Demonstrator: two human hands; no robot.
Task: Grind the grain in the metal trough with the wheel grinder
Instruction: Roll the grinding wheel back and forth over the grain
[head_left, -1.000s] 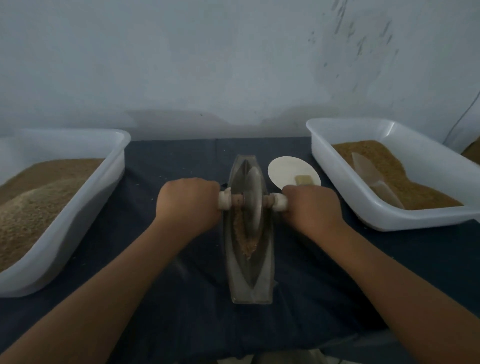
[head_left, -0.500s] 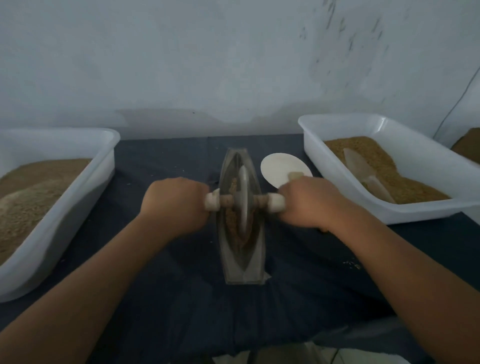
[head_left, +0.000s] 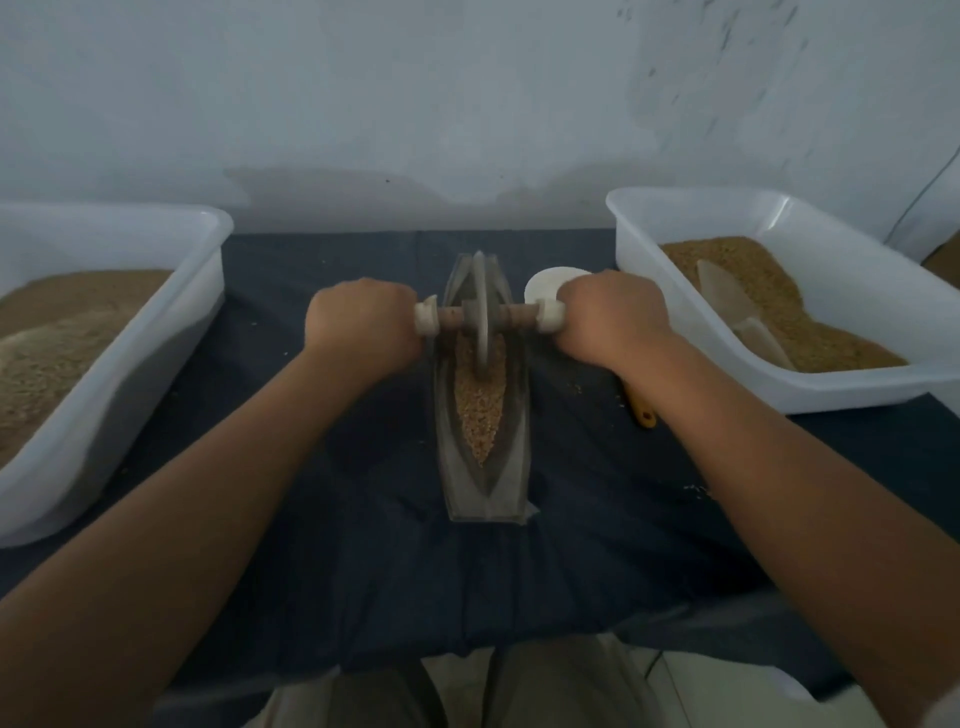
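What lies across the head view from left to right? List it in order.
In order: left tub → left hand → wheel grinder → right hand → right tub.

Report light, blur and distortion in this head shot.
Head view: dim, flat, bluish light, no glare; soft shadow on the wall behind the trough; left hand, right hand, grinder and grain fairly sharp; wide-angle lens splays left tub and right tub outward.
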